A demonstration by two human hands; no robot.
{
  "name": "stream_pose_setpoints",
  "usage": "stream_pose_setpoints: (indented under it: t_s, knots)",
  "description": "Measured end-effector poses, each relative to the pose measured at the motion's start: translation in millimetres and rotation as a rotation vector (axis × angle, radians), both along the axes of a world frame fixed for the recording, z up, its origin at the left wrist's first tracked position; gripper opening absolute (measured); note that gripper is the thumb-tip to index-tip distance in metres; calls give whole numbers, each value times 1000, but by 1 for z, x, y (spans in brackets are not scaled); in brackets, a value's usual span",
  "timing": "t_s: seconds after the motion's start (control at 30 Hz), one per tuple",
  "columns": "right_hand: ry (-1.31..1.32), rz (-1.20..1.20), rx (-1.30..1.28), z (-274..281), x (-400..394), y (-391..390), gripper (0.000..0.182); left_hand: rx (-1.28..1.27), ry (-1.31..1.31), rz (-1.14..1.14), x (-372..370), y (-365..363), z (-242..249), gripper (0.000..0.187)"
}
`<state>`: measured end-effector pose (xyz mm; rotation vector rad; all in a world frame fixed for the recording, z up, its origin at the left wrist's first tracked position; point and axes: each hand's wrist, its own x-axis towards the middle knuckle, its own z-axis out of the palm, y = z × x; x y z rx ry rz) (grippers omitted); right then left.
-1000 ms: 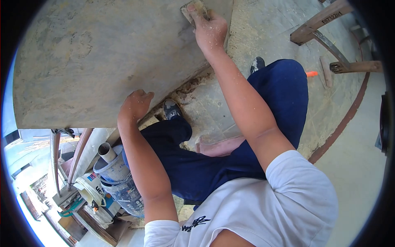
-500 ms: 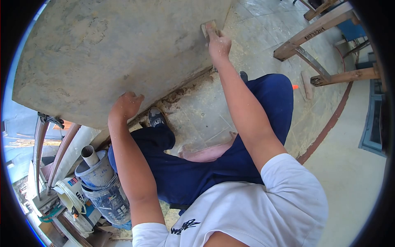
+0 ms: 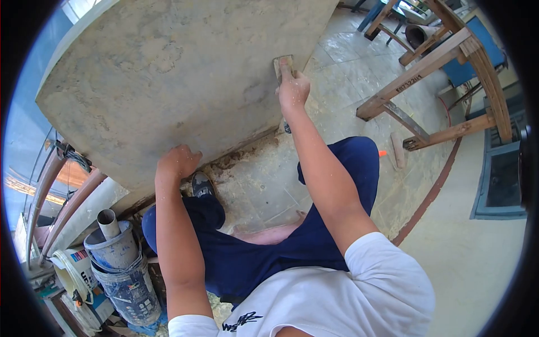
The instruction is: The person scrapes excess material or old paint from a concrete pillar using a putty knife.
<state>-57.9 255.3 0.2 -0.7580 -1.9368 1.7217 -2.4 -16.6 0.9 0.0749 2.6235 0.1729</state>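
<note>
Sanding block, small, flat and tan [image 3: 282, 65], sits pressed against the big grey-beige mottled slab [image 3: 168, 78] near its right edge, under the fingers of my right hand [image 3: 293, 90], which lie flat over it rather than curled around it. My left hand [image 3: 177, 163] is loosely fisted on the slab's lower edge, holding nothing that I can see. I judge the rubbing partly done: the face looks patchy, and dust and crumbs lie on the tiled floor [image 3: 337, 73]. I count one block, one slab, two stacked grey buckets [image 3: 120, 269] with one pipe [image 3: 108, 223], and one wooden trestle frame [image 3: 432, 73].
</note>
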Motion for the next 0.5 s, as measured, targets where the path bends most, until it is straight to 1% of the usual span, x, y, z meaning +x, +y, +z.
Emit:
stream_pose_setpoints:
  t_s: [0.07,0.1,0.13,0.17,0.2,0.27,0.3,0.33,0.37,0.47,0.5]
  knots:
    - [116,-20,-86,34,-3,-3,47,14,-11,6,3,6,10,48]
    - [127,-17,-72,58,-5,-4,47,8,-36,-5,2,9,10,48]
    - [205,-2,-57,85,-4,-7,48,-1,-65,-20,3,11,11,48]
    - [285,13,-42,101,-4,-7,48,7,-55,-24,4,12,9,48]
    - [297,11,-34,104,-4,-6,48,26,-53,-36,4,14,6,48]
    - [200,-6,94,103,0,-3,55,49,-37,-53,6,17,2,48]
    - [218,-8,100,83,-4,2,55,111,-26,-83,7,19,3,46]
    - [194,-39,180,52,-12,12,56,174,-14,-114,8,21,3,45]
    - [168,-76,258,38,-18,19,58,177,5,-122,10,22,-2,45]
    - [177,-91,289,65,-19,21,60,214,93,-157,9,27,-7,41]
    - [227,-44,226,93,-16,16,55,216,70,-170,10,31,-3,40]
